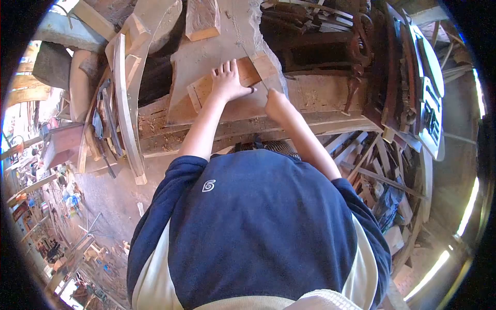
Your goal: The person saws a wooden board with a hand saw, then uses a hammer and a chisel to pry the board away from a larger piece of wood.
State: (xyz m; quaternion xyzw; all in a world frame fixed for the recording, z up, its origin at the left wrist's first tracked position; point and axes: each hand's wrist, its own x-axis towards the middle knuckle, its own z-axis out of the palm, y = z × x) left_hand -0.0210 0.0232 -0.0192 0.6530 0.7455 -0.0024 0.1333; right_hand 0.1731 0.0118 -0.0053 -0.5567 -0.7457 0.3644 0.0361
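The left hand lies on a rectangular, light-brown wooden block, palm down and fingers spread, not clenched, with the thumb reaching along the near side toward the cut end. The right hand is closed around the near end of a thin, straight saw; the handle is hidden in its grasp. The narrow blade runs away from those fingers across the block, to the right of the left fingertips.

Under the block, and extending beyond the left fingers, is a broad, greyish-brown wooden slab with a rough right edge. A thick reddish-brown wood piece rests on it, farther out beyond the left fingers. Well left of them stands a long, pale curved wooden strip.
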